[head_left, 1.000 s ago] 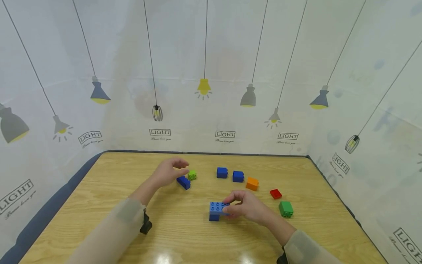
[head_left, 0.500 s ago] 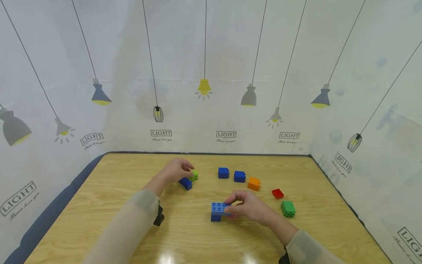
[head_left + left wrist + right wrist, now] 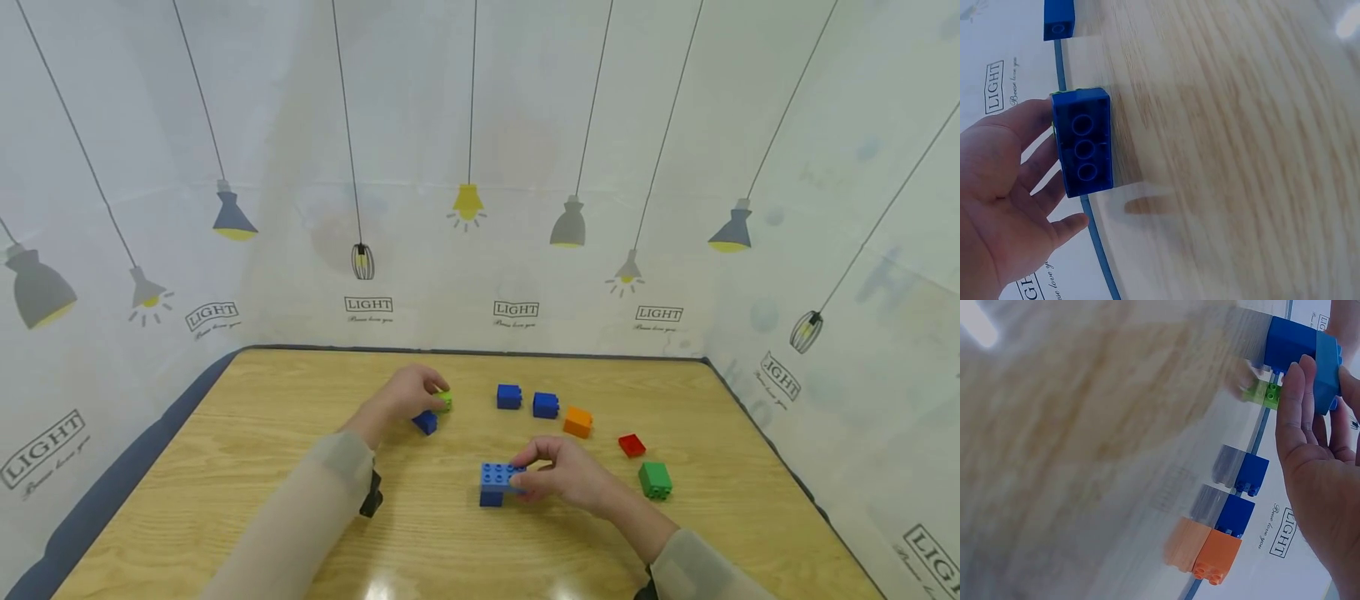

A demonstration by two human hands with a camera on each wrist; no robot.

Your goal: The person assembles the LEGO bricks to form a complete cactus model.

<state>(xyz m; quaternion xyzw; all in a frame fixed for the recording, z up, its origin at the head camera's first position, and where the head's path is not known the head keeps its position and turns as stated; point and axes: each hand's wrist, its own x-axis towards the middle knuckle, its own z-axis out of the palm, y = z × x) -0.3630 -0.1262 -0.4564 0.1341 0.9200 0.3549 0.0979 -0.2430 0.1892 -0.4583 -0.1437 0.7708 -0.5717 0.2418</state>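
My right hand (image 3: pixel 566 475) pinches a light blue eight-stud building brick (image 3: pixel 497 477) between thumb and fingers. Beneath its left part sits a dark blue brick (image 3: pixel 491 498) on the table; the right wrist view shows the pair joined (image 3: pixel 1291 344). Farther back on the left, my left hand (image 3: pixel 408 393) has its fingers at a small lime green brick (image 3: pixel 445 402). A long dark blue brick (image 3: pixel 425 422) lies just in front of that hand. In the left wrist view this long brick (image 3: pixel 1085 144) covers the fingertips, so whether they pinch the lime brick is hidden.
Two dark blue bricks (image 3: pixel 508 397) stand at the back middle of the wooden table (image 3: pixel 315 400). An orange brick (image 3: pixel 577 422), a flat red piece (image 3: pixel 632 445) and a green brick (image 3: pixel 656 480) trail off to the right. A lamp-printed sheet (image 3: pixel 420 125) rises behind the table.
My left hand has moved right and down onto the lime green brick, and its fingers have drawn in around it. The right hand has kept its hold on the light blue brick.
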